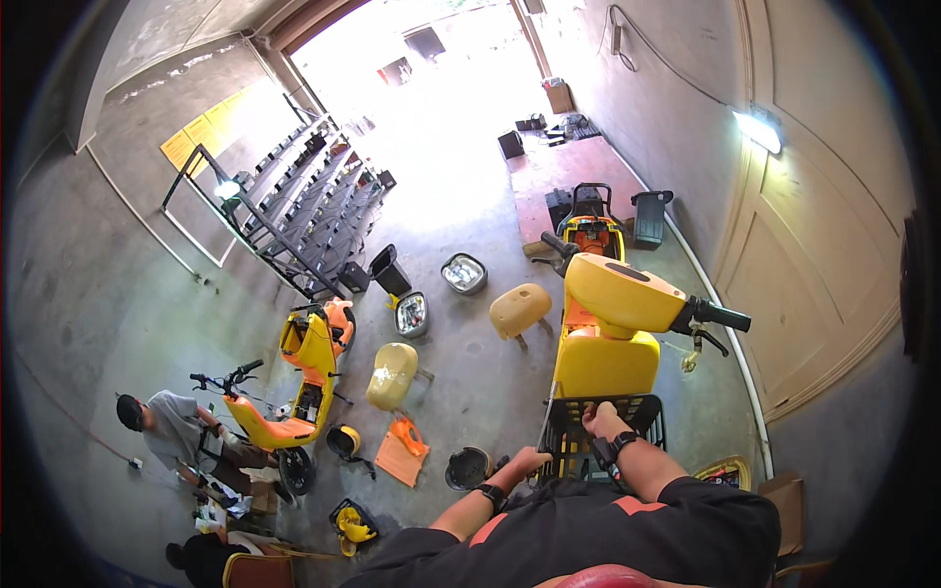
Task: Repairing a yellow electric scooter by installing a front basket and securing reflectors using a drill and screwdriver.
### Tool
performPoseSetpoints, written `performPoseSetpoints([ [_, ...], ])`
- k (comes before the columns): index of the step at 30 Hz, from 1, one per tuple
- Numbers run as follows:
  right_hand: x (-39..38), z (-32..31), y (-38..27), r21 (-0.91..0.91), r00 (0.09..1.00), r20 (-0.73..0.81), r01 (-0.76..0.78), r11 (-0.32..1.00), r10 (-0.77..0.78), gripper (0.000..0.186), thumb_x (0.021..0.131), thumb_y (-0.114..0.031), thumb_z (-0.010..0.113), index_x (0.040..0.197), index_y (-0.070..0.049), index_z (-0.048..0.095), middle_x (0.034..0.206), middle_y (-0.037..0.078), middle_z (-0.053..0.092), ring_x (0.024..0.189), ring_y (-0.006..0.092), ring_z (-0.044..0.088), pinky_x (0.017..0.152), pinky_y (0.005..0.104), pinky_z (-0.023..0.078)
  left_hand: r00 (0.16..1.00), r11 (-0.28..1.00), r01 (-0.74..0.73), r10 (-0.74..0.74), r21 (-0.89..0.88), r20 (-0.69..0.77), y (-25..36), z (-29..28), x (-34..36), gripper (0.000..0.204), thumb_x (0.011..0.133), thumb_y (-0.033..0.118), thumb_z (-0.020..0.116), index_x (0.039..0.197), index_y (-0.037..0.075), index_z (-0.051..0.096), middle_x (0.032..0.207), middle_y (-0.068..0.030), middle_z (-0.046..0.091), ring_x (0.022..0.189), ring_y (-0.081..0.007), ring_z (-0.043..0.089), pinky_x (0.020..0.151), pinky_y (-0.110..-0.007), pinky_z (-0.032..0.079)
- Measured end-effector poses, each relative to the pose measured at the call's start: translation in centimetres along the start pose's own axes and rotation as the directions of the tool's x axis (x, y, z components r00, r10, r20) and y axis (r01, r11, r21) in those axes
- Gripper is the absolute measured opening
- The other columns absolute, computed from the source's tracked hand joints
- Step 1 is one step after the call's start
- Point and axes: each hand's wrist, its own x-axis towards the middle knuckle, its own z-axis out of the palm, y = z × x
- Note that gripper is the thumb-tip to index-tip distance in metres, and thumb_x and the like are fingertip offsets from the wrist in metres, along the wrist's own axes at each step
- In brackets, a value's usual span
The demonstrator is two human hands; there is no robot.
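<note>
While a person in a grey shirt and dark cap (176, 426) leans at the lower left of the frame, a dark metal rack (312, 186) lined with small black items slants across the upper left. Below the rack stands a yellow-and-orange scooter (312, 367), its handlebars toward that person. Next to it, near the centre, a beige seat (392, 375) rests on the floor, with a flat orange piece (397, 461) below it and a round black tub (469, 469) to the lower right of that.

Right of centre, the left hand (530, 461) is closed at the left edge of a black slatted basket (645, 414); its exact hold is hidden. This basket is in the lower right of centre, right below the yellow front panel (606, 365) of a second scooter (627, 294), whose handlebars reach across the right half. The right hand (602, 419), fingers curled, is over the basket; whether it grips anything I cannot tell. Farthest right, a lit lamp (759, 130) hangs on the wall at upper right.
</note>
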Motion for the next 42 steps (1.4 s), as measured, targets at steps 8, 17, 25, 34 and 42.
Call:
performPoseSetpoints([
  [8, 3.8, -1.0, -0.6, 0.234, 0.978, 0.206, -0.087, 0.968, 0.038, 0.017, 0.09, -0.018, 0.038, 0.076, -0.013, 0.046, 0.051, 0.001, 0.04, 0.041, 0.0133, 0.038, 0.04, 0.0257, 0.029, 1.0, 0.993, -0.016, 0.016, 0.113, 0.004, 0.5, 0.2, -1.0, 0.041, 0.073, 0.035, 0.059, 0.075, -0.005, 0.063, 0.057, -0.012, 0.056, 0.048, -0.0204, 0.053, 0.045, -0.034, 0.042],
  [17, -3.5, -2.7, -3.0, -0.732, 0.964, 0.134, 0.254, 0.633, -0.231, 0.017, 0.085, -0.015, 0.044, 0.079, -0.002, 0.054, 0.065, 0.009, 0.054, 0.052, 0.0175, 0.053, 0.041, 0.0307, 0.041, 0.992, 0.993, -0.121, 0.121, 0.009, -0.029, 0.1, -0.5, 0.6, 0.034, 0.072, 0.028, 0.062, 0.067, -0.004, 0.057, 0.055, -0.0084, 0.054, 0.047, -0.0171, 0.052, 0.044, -0.033, 0.041],
  [25, -12.8, -12.5, -12.4, -0.811, 0.191, 0.521, 0.415, -0.412, -0.832, 0.044, 0.083, -0.029, 0.059, 0.111, 0.003, 0.048, 0.097, 0.018, 0.06, 0.089, 0.0278, 0.059, 0.073, 0.0362, 0.049, 0.995, 0.994, -0.098, 0.095, -0.058, -0.037, 1.2, -0.3, -1.4, 0.023, 0.073, 0.019, 0.06, 0.069, -0.004, 0.058, 0.055, -0.0047, 0.052, 0.043, -0.0133, 0.048, 0.04, -0.03, 0.037],
  [34, -9.9, -18.7, -8.7, -0.973, 0.836, 0.166, 0.224, 0.049, -0.522, 0.025, 0.084, -0.02, 0.049, 0.077, 0.0, 0.062, 0.065, 0.008, 0.061, 0.055, 0.0168, 0.058, 0.049, 0.0314, 0.045, 0.993, 0.969, -0.12, 0.113, -0.218, -0.043, 1.5, -0.8, -1.0, 0.018, 0.073, 0.016, 0.06, 0.069, -0.001, 0.057, 0.054, -0.0024, 0.048, 0.042, -0.0116, 0.043, 0.038, -0.029, 0.032],
  [42, -12.2, -16.6, -9.2, -0.974, 0.851, 0.145, 0.032, -0.226, -0.505, 0.032, 0.082, -0.025, 0.054, 0.089, 0.006, 0.062, 0.075, 0.017, 0.064, 0.067, 0.026, 0.062, 0.062, 0.0377, 0.05, 0.997, 0.952, -0.083, 0.079, -0.295, -0.025, 0.8, -1.8, -1.4, 0.032, 0.085, 0.031, 0.059, 0.077, 0.0, 0.059, 0.051, 0.0004, 0.042, 0.04, -0.0099, 0.038, 0.037, -0.026, 0.027],
])
